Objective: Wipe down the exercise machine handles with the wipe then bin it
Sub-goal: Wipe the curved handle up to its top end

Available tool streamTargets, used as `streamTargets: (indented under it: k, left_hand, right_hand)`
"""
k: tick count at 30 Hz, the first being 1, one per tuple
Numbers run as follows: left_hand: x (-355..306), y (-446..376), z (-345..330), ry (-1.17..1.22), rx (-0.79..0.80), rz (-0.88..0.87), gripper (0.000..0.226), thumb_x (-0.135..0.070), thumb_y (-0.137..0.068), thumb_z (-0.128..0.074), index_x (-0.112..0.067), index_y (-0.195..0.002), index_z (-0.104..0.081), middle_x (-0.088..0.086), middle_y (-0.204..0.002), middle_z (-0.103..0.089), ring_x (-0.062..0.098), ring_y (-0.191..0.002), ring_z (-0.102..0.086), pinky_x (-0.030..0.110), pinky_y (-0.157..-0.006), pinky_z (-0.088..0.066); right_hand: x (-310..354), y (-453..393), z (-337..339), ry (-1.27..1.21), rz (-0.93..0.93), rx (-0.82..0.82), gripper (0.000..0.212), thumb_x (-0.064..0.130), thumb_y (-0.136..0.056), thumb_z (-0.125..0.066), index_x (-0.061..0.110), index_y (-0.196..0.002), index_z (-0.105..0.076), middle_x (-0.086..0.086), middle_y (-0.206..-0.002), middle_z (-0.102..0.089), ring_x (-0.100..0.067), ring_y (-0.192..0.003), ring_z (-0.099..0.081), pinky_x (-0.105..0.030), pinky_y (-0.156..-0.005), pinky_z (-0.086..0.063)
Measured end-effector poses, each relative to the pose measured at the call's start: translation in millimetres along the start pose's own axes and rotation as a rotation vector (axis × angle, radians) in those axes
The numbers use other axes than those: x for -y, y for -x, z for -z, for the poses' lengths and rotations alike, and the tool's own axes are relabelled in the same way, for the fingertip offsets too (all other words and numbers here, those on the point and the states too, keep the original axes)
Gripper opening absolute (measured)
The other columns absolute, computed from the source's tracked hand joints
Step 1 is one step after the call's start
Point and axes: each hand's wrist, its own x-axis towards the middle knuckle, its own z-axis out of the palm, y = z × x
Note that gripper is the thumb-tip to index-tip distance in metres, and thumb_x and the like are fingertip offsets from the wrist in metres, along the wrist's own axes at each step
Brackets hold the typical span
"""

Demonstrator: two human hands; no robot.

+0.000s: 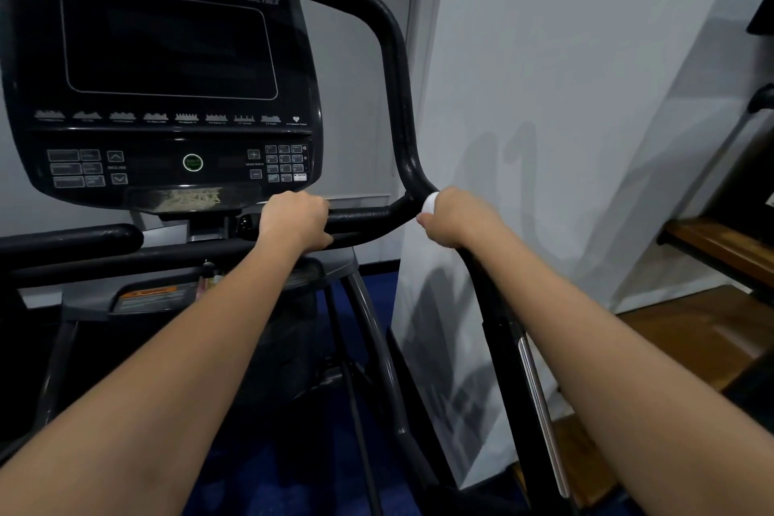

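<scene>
Gripping the black handle (393, 54) at its bend, the right hand (454, 218) presses a white wipe (430, 203) against it, fingers clamped around both. At nine o'clock from it, the left hand (295, 222) wraps the horizontal bar (360, 218) below the console (167, 75).

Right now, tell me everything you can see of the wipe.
The wipe is white and shows only as a small bunched wad poking out of the right hand, at the thumb side of the fist. It looks soft, like paper or cloth; most of it is hidden in the grip. It is pressed against the black handle just below the fork where the handle's curved upright and short crossbar meet. The left hand grips the crossbar, clear of the wipe.
</scene>
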Motion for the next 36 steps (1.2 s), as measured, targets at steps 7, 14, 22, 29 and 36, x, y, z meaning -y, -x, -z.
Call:
streamTargets:
  k: [7, 14, 22, 29, 36]
  left_hand:
    - [-0.8, 1.7, 1.6, -0.004, -0.004, 0.005, 0.033, -0.045, -0.087, -0.067, -0.022, -0.110, -0.069, 0.003, -0.097, -0.070, 0.028, -0.089, -0.067, 0.034, -0.068, -0.044]
    - [-0.2, -0.4, 0.1, -0.015, -0.018, 0.002, 0.035, -0.047, -0.087, -0.067, -0.022, -0.111, -0.069, 0.003, -0.098, -0.071, 0.028, -0.090, -0.068, 0.034, -0.068, -0.044]
    - [-0.3, -1.2, -0.8, -0.026, -0.013, 0.001, 0.034, -0.047, -0.088, -0.067, -0.022, -0.110, -0.069, 0.003, -0.098, -0.071, 0.028, -0.089, -0.068, 0.034, -0.068, -0.043]
    - [-1.0, 3.2, 4.0, -0.001, -0.002, -0.004, 0.033, -0.046, -0.088, -0.067, -0.022, -0.111, -0.069, 0.003, -0.097, -0.070, 0.028, -0.089, -0.068, 0.033, -0.069, -0.043]
    - [-1.6, 3.9, 4.6, 0.004, -0.011, 0.010, 0.031, -0.043, -0.087, -0.068, -0.021, -0.110, -0.069, 0.003, -0.096, -0.070, 0.027, -0.078, -0.060, 0.034, -0.068, -0.043]
  right_hand:
    - [-20.3, 41.3, -22.5, -0.122, -0.061, -0.192, 0.029, 0.032, -0.103, -0.049, 0.008, -0.118, -0.046, -0.007, -0.105, -0.060, -0.028, -0.083, -0.051, -0.032, -0.069, -0.035]
    - [-40.4, 109.3, -62.5, -0.278, -0.064, -0.365, 0.041, 0.037, -0.104, -0.044, 0.009, -0.134, -0.036, -0.009, -0.117, -0.059, -0.031, -0.095, -0.062, -0.037, -0.072, -0.044]
    - [-10.0, 24.2, -25.1, -0.036, -0.078, -0.201, 0.026, 0.024, -0.099, -0.054, 0.008, -0.118, -0.047, -0.003, -0.093, -0.049, -0.028, -0.084, -0.056, -0.033, -0.065, -0.033]
    - [-8.3, -23.0, -16.1, -0.139, -0.032, -0.048, 0.031, 0.039, -0.100, -0.049, 0.010, -0.113, -0.047, -0.006, -0.097, -0.055, -0.029, -0.085, -0.054, -0.031, -0.065, -0.038]
    - [-52.9, 76.6, -39.7, -0.472, 0.010, -0.165, 0.042, 0.046, -0.101, -0.050, 0.011, -0.123, -0.043, -0.005, -0.097, -0.059, -0.027, -0.081, -0.058, -0.035, -0.063, -0.041]
